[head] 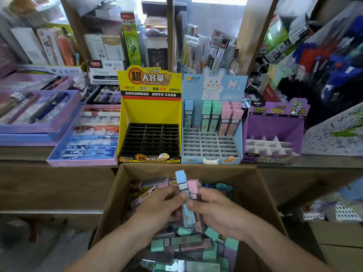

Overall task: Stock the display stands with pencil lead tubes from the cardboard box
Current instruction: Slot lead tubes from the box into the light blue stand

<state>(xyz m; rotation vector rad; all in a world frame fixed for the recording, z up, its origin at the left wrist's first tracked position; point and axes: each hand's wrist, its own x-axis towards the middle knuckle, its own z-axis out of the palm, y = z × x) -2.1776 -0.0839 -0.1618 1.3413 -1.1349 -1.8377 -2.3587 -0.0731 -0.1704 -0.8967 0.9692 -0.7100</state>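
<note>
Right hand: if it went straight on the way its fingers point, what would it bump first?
Most likely the left hand, which grips the blue-capped lead tube right beside the pink-capped lead tube in the right hand; depth is unclear.

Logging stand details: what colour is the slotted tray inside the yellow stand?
The slotted tray is black, clearest in the head view.

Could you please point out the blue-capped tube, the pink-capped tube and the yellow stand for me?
blue-capped tube [180,176], head view, on its blue cap.
pink-capped tube [193,186], head view, on its pink cap.
yellow stand [151,112], head view, on its bare back wall.
</note>
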